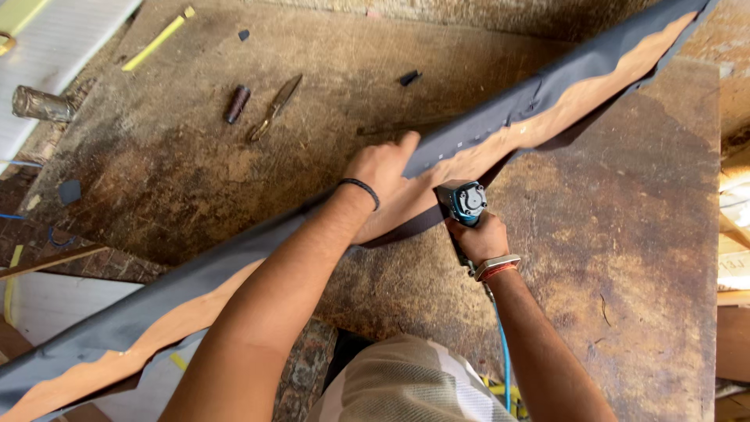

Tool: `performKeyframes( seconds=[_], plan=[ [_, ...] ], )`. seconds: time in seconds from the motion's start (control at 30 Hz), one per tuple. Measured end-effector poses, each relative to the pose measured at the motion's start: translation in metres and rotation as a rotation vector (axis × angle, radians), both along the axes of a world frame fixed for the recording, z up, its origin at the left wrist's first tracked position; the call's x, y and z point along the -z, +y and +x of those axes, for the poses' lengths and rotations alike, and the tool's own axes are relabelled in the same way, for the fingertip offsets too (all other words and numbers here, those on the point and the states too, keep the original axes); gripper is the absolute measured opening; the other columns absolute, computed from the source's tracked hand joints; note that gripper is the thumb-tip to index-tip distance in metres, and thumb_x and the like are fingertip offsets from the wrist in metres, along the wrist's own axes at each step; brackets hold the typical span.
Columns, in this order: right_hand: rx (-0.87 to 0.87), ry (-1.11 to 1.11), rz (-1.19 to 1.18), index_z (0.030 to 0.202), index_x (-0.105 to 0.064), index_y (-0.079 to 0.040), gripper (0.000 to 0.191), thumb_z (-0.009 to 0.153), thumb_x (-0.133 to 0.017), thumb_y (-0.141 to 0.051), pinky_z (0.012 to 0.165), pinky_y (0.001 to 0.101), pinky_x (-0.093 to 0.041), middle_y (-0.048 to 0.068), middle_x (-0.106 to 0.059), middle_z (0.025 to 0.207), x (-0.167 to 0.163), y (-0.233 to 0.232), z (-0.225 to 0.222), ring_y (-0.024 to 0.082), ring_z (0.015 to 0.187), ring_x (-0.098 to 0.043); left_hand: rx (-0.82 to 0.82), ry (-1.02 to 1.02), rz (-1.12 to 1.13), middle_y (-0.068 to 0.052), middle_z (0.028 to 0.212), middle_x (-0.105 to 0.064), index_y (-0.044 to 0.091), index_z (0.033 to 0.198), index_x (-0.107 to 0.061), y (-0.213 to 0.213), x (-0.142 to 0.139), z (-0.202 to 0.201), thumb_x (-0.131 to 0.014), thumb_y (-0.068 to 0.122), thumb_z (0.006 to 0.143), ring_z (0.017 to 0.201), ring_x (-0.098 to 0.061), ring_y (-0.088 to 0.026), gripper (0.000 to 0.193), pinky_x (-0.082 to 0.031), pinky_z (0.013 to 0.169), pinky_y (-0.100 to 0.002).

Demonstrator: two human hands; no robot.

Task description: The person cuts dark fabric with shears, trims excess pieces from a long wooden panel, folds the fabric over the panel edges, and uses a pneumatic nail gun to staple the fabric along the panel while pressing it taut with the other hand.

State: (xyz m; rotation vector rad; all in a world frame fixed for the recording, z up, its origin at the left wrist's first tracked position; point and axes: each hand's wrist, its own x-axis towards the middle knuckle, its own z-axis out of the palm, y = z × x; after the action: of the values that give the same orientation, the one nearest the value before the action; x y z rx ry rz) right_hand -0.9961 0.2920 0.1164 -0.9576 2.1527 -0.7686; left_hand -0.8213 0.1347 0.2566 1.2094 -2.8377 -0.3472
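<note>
A long wavy-edged wooden board [578, 98] runs diagonally across the worn workbench [625, 234], with grey fabric [500, 109] pulled over its far edge. My left hand [383, 168] presses flat on the fabric near the board's middle, thumb pointing along the edge. My right hand [478, 238] grips a blue and grey pneumatic staple gun [462, 201], its nose against the board just right of my left hand. A blue air hose [504, 352] runs from the gun down past my forearm.
Scissors [273, 107] and a dark thread spool [237, 104] lie at the back left of the bench. A yellow strip [156, 41] and small dark fabric scraps [409, 77] lie farther back. A metal cylinder [39, 104] sits at the far left.
</note>
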Motion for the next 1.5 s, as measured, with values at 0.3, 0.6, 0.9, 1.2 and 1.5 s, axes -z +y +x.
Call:
performKeyframes(
  seconds=[0.3,0.6,0.9,1.2,1.5],
  plan=[
    [-0.399,0.291,0.041,0.131,-0.067,-0.013,0.055,0.083,-0.080,-0.035,0.091,0.0454,-0.053,0.019,-0.069,0.124,0.025,0.017,0.016,0.037,0.108,-0.067,-0.404,-0.097,-0.144,-0.012,0.095,-0.074,0.012,0.112,-0.060,0.041,-0.001,0.134,-0.088,0.045,0.072,0.088,-0.073,-0.032,0.059,-0.058,0.071,-0.047],
    [-0.851,0.377,-0.951,0.131,-0.065,-0.007,0.048,0.084,-0.076,-0.017,0.114,0.0522,-0.042,0.013,-0.068,0.132,-0.137,-0.061,0.191,0.036,0.130,-0.060,-0.327,0.042,-0.181,-0.012,0.105,-0.074,0.011,0.125,-0.063,0.059,-0.003,0.207,-0.086,0.042,0.078,0.095,-0.072,-0.031,0.060,-0.058,0.077,-0.046],
    [-1.129,0.730,-0.456,0.141,-0.053,-0.012,0.079,0.074,-0.081,-0.042,0.109,0.0516,-0.033,0.012,-0.060,0.142,-0.153,-0.084,0.335,0.032,0.129,-0.053,-0.664,-0.149,0.146,-0.010,0.128,-0.068,0.020,0.144,-0.053,0.077,-0.024,0.386,-0.085,0.063,0.068,0.115,-0.067,-0.028,0.094,-0.052,0.099,-0.046],
    [-1.063,0.795,-0.226,0.120,-0.070,-0.028,0.048,0.078,-0.081,-0.049,0.101,0.0447,-0.048,0.002,-0.074,0.111,-0.154,-0.089,0.407,0.024,0.111,-0.067,-0.708,1.250,0.115,-0.024,0.173,-0.011,0.016,0.165,0.007,0.061,0.005,0.506,-0.066,0.078,0.083,0.158,-0.021,-0.041,0.126,-0.023,0.124,-0.058],
    [-0.889,0.839,-0.393,0.113,-0.075,-0.032,0.049,0.067,-0.088,-0.041,0.098,0.0403,-0.045,-0.005,-0.074,0.101,-0.138,-0.080,0.422,0.019,0.105,-0.068,-0.595,1.058,0.194,-0.019,0.175,-0.015,0.012,0.167,-0.006,0.057,0.038,0.526,-0.048,0.075,0.096,0.162,-0.019,-0.036,0.104,-0.023,0.126,-0.057]
  ],
)
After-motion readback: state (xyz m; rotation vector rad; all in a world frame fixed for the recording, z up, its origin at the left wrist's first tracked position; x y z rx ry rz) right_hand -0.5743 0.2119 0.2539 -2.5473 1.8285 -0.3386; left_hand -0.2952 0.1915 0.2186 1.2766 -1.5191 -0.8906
